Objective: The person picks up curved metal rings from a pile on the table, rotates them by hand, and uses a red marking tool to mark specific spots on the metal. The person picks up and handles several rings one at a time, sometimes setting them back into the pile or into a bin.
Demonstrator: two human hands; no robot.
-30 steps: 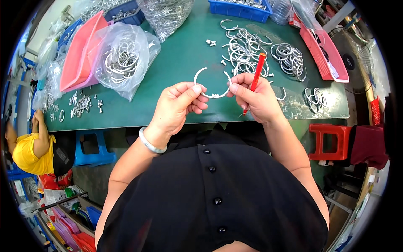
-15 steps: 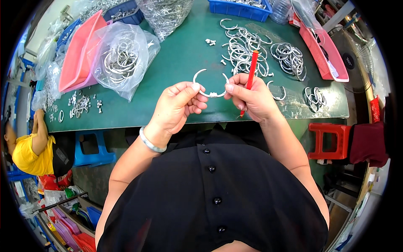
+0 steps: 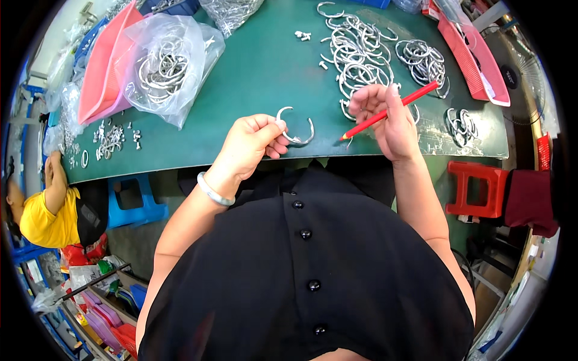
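Note:
My left hand point(image 3: 250, 144) pinches one end of an open silver bangle point(image 3: 311, 131) between thumb and fingers, just above the table's near edge. The bangle's gap faces away from me. In my right hand point(image 3: 397, 129), a red pencil point(image 3: 415, 96) lies across between thumb and fingers, its sharpened tip pointing left and down toward the bangle without touching it. Beyond the right hand spreads a loose pile of silver bangles point(image 3: 361, 57), partly hidden by the fingers. Another bangle pile point(image 3: 423, 63) lies to its right, with a smaller group point(image 3: 462, 126) nearer the table's right edge.
On the green table point(image 3: 259, 78), a clear plastic bag point(image 3: 195, 66) of bangles leans by a pink basket point(image 3: 111, 66). Small metal parts point(image 3: 110, 141) lie at left. A second pink basket point(image 3: 475, 66) stands at right. A person in yellow point(image 3: 51, 216) sits at far left.
My right hand has let go of the bangle and moved right. The pencil has swung from nearly upright to slanting. My left hand keeps the bangle, which has tilted.

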